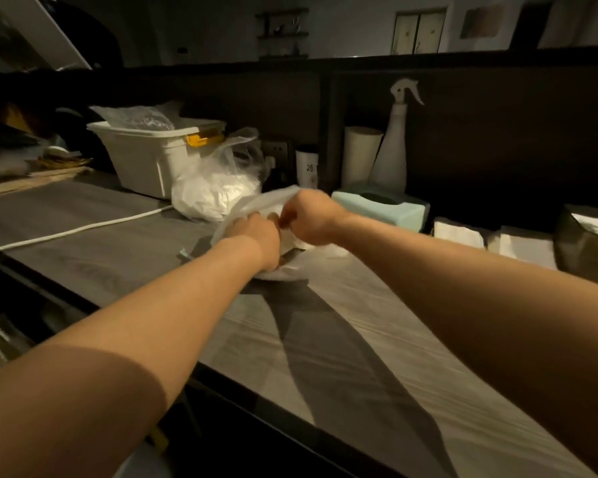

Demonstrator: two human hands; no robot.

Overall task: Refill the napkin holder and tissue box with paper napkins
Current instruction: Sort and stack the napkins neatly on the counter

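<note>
Both hands, left (256, 236) and right (311, 219), have their grip clamped on a plastic napkin pack (290, 260); a tissue box (384, 208) stands at two o'clock.

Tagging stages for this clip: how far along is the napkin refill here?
Early. Done: nothing clearly; the teal tissue box shows a dark slot with no paper sticking out. In hand: left hand and right hand both grip a plastic bag of white napkins on the counter, apparently opening it. Left: filling the box and the holder; loose white stacks wait to the right.
</note>
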